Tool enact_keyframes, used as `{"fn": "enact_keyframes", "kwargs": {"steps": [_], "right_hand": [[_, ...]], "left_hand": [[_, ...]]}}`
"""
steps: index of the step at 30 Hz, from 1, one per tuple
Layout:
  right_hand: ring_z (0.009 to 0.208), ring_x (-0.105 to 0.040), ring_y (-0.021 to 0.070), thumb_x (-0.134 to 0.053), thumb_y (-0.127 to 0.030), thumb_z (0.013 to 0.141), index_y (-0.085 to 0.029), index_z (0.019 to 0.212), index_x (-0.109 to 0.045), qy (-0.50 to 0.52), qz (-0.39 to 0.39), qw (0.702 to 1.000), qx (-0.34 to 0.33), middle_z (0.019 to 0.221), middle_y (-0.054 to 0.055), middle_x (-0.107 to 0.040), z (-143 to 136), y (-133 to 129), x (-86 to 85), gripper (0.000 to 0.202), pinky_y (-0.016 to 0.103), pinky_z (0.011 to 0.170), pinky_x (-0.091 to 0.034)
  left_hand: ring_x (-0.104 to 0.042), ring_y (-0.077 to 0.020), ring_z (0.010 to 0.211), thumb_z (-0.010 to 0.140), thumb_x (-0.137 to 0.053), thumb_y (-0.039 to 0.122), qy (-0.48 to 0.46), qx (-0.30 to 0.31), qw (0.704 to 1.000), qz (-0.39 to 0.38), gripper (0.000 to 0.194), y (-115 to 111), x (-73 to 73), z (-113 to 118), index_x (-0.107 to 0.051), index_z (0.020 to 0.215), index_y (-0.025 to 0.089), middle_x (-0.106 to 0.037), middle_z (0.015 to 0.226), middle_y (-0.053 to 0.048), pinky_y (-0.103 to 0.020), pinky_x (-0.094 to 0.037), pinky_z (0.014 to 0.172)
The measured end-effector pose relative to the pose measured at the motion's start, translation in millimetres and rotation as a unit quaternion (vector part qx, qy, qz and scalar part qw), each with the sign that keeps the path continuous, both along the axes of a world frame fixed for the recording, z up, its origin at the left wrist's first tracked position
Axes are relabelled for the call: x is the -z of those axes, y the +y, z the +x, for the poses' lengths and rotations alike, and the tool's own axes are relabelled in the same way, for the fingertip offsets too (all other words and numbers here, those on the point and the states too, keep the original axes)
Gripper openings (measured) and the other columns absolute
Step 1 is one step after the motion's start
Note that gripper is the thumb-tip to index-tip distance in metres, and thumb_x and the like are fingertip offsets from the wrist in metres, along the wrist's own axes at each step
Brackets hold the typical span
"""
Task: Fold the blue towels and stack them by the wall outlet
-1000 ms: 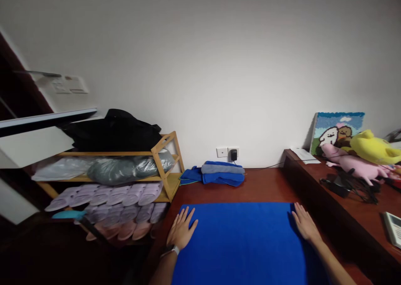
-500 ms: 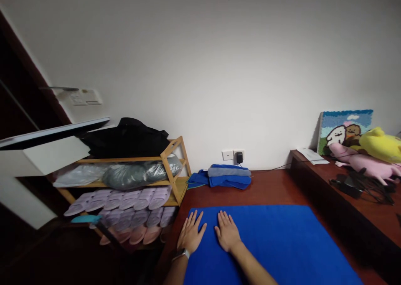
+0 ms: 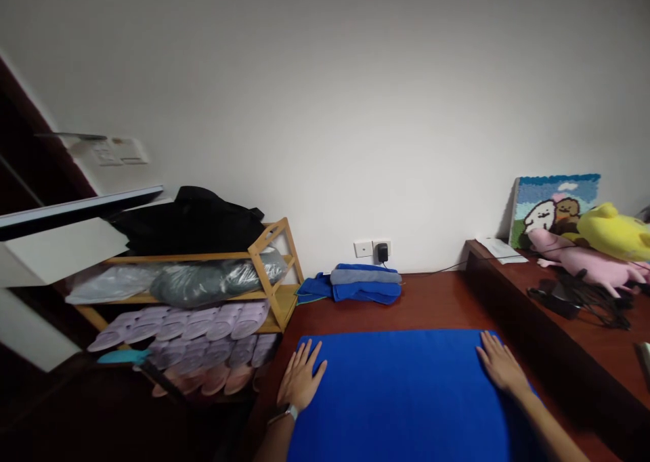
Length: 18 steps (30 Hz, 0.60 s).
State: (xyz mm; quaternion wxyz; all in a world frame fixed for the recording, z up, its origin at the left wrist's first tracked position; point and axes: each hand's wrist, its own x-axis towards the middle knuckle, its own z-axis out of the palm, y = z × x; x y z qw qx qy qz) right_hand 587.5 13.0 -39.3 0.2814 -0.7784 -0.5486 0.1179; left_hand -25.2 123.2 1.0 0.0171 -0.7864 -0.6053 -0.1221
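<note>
A blue cloth (image 3: pixel 401 387) lies spread flat on the reddish-brown wooden surface (image 3: pixel 437 303), its lower part running out of view. My left hand (image 3: pixel 300 379) rests on the cloth's far left corner, palm down with fingers spread, a watch (image 3: pixel 285 413) on its wrist. At the far right corner my right hand (image 3: pixel 502 366) lies flat, fingers stretched out, over the cloth's edge. Neither hand grips anything. Behind the cloth, against the wall, sits a small pile of folded blue and grey cloths (image 3: pixel 365 284).
A wooden rack (image 3: pixel 277 299) with slippers (image 3: pixel 203 323), plastic-wrapped items and a black bag (image 3: pixel 196 221) stands at left. On a raised ledge at right are plush toys (image 3: pixel 617 235), a dog picture (image 3: pixel 553 211) and tangled cables (image 3: pixel 583 299). A plugged-in adapter (image 3: pixel 382 252) trails a cord.
My right hand has moved right across the cloth, from near the left hand to the far right corner. My left hand stays at the left corner. The view has shifted slightly.
</note>
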Motion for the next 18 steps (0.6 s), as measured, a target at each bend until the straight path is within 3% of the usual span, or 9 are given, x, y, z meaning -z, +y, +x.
{"fn": "enact_keyframes", "kwargs": {"steps": [3,5,7,10,13,15,18], "right_hand": [[0.152,-0.027,0.0389,-0.024,-0.089,0.074,-0.036,0.153,-0.044,0.012,0.01,0.999,0.028,0.156,0.009,-0.049,43.0,-11.8,11.0,0.098,0.056,0.127,-0.016],[0.152,-0.026,0.0384,-0.02,-0.09,0.074,-0.033,0.155,-0.042,0.014,0.017,0.999,0.04,0.156,0.011,-0.048,41.3,-18.0,3.7,0.102,0.055,0.127,-0.018],[0.153,-0.025,0.0365,-0.016,-0.086,0.079,-0.029,0.156,-0.041,0.01,0.033,0.998,0.048,0.158,0.009,-0.047,16.6,-24.3,-12.3,0.098,0.053,0.128,-0.018],[0.154,-0.025,0.0319,-0.013,-0.072,0.091,-0.018,0.156,-0.041,-0.005,0.064,0.998,0.027,0.161,0.009,-0.043,-48.6,-35.5,-41.3,0.089,0.047,0.129,-0.019],[0.154,-0.025,0.0267,-0.017,-0.061,0.098,-0.012,0.157,-0.039,-0.016,0.062,0.996,-0.056,0.164,0.009,-0.036,-128.6,-48.9,-65.8,0.079,0.044,0.129,-0.018],[0.155,-0.022,0.0255,-0.021,-0.057,0.101,-0.016,0.159,-0.035,-0.017,0.051,0.992,-0.117,0.166,0.006,-0.032,-185.1,-57.0,-79.0,0.071,0.047,0.129,-0.018],[0.155,-0.021,0.0251,-0.022,-0.05,0.103,-0.018,0.16,-0.032,-0.01,0.022,0.979,-0.2,0.166,0.004,-0.029,-271.7,-62.9,-93.7,0.066,0.049,0.129,-0.019]], "left_hand": [[-0.032,-0.0272,0.153,0.101,-0.039,0.056,0.012,0.0,1.0,0.01,0.062,-0.3,-0.8,-0.6,-0.041,0.156,0.029,-0.037,0.165,-0.007,-0.051,-0.026,0.124],[-0.035,-0.0279,0.151,0.101,-0.039,0.052,0.023,-0.006,0.999,0.035,0.06,-1.6,-5.6,0.9,-0.043,0.155,0.027,-0.039,0.164,-0.007,-0.051,-0.028,0.123],[-0.04,-0.0294,0.148,0.101,-0.037,0.046,0.036,-0.022,0.996,0.073,0.058,-5.4,-15.5,5.2,-0.047,0.153,0.022,-0.044,0.161,-0.01,-0.05,-0.031,0.121],[-0.052,-0.0308,0.137,0.102,-0.032,0.04,0.052,-0.027,0.993,0.102,0.053,-18.6,-35.8,15.9,-0.061,0.141,0.019,-0.061,0.147,-0.013,-0.049,-0.039,0.115],[-0.063,-0.0283,0.123,0.104,-0.027,0.037,0.043,0.003,0.997,0.061,0.051,-42.0,-48.5,22.9,-0.071,0.124,0.023,-0.072,0.129,-0.01,-0.044,-0.047,0.106],[-0.064,-0.0265,0.122,0.104,-0.028,0.039,0.024,0.021,0.999,0.03,0.05,-61.8,-46.4,19.8,-0.072,0.124,0.024,-0.072,0.128,-0.008,-0.042,-0.049,0.106],[-0.056,-0.0253,0.135,0.104,-0.035,0.046,-0.002,0.055,0.998,0.012,0.048,-91.5,-30.8,3.3,-0.061,0.141,0.03,-0.062,0.146,-0.003,-0.041,-0.044,0.114]]}}
